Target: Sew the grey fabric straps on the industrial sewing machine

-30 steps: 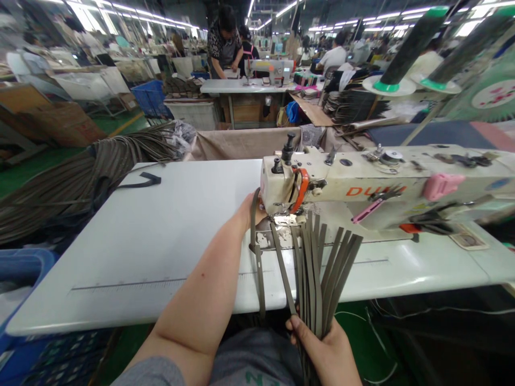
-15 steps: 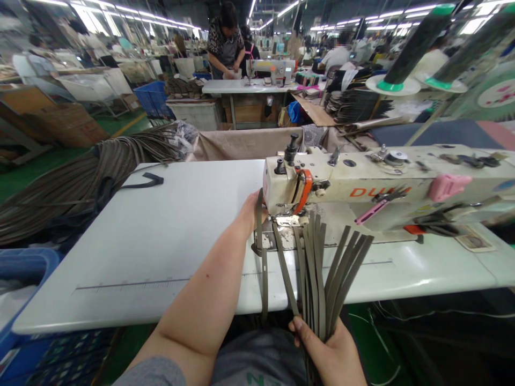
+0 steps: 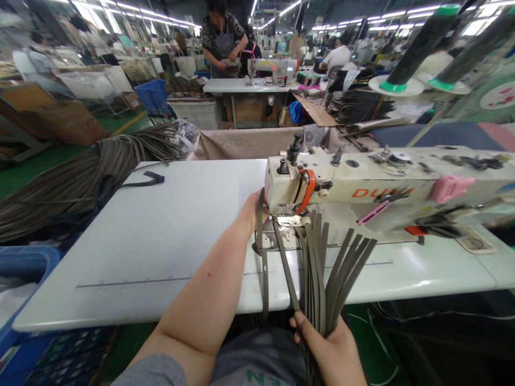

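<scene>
factory hall with rows of ceiling strip lights, green floor, other workers at sewing stations behind. white table spans the foreground, surface mostly bare, a printed scale line along its front. large heap of grey-brown straps lies off the table's far left corner, beside a blue crate. cream sewing machine sits on the right half of the table, head pointing left, orange guard on its face, two thread cones on stands behind it. bundle of strips, same grey-brown colour, fans upward from the table's front edge toward the presser foot; one single strip runs from the bundle under the foot, another hangs over the table edge just left of it. right hand below the table edge, fingers closed around the bundle's lower end. left hand reaches behind the machine head at the needle area; its fingers are hidden, so grip cannot be told.
</scene>
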Demonstrator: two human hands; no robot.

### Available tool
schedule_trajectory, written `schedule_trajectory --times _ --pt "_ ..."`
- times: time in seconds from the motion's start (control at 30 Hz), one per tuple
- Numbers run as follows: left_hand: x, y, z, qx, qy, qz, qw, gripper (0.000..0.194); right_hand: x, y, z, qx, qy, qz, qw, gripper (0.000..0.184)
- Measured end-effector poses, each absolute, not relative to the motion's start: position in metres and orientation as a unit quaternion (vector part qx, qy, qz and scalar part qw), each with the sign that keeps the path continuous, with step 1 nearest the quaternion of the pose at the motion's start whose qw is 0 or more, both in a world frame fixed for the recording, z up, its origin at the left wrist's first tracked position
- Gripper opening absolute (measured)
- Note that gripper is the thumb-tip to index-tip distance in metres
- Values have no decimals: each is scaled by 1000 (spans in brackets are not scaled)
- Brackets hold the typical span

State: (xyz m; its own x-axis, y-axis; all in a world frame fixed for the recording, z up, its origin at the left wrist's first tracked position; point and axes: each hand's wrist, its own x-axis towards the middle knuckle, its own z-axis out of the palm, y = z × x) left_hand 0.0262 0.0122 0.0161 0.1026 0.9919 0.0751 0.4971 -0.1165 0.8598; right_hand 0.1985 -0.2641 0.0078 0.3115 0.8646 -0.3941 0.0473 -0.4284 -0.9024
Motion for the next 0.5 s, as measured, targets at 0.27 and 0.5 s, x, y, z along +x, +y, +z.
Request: schedule_trajectory --times 0.27,0.5 --pt "27 12 16 644 563 367 365 25 198 -262 13 -694 -327 494 408 43" --pt "29 8 21 641 562 372 369 21 187 -260 24 -699 -314 470 439 45"
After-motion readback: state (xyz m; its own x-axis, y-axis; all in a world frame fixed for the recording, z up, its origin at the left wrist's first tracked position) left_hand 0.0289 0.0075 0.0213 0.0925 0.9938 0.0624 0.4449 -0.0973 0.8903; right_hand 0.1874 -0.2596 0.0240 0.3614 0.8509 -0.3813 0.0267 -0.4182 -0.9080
